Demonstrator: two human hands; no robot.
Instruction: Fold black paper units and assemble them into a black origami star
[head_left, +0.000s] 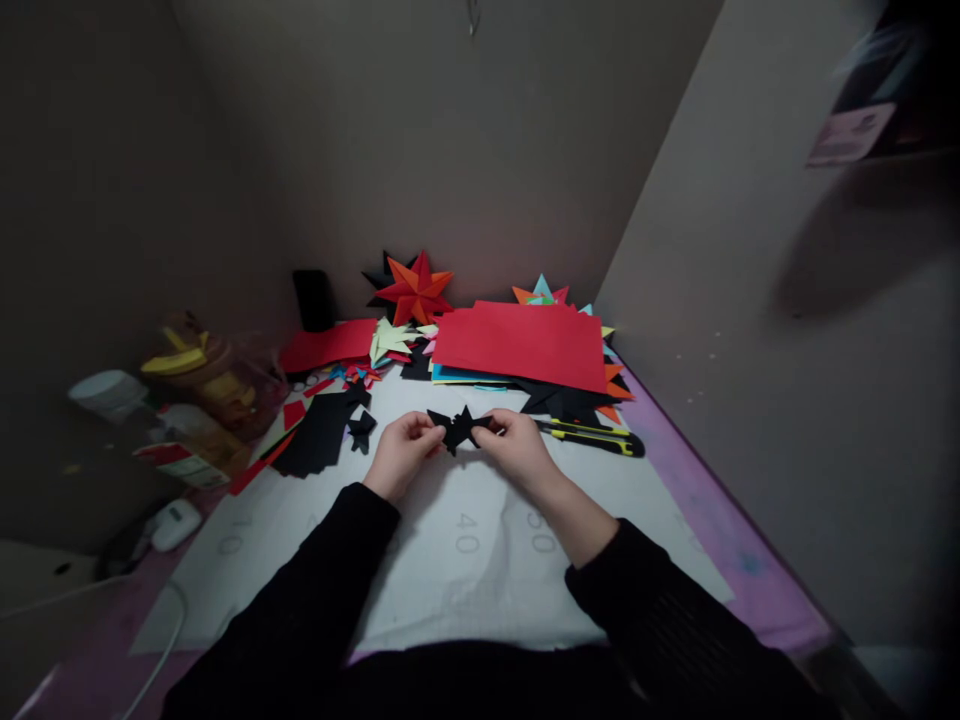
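Note:
Between my two hands, above the white sheet (435, 545), is a small black folded paper star (458, 430) with several points. My left hand (409, 447) pinches its left side between thumb and fingers. On the opposite side, my right hand (514, 440) grips it in the same way. A yellow-and-black utility knife (600, 439) lies just right of my right hand. Left of my left hand are another small black folded paper piece (362, 430) and a stack of black paper (319, 435).
Red paper sheets (525, 345) lie stacked behind my hands. A red and orange paper star (416, 288) leans on the back wall beside a black phone-like object (313, 299). Bottles and bags (199, 375) crowd the left edge, near a white case (175, 524) and a cable.

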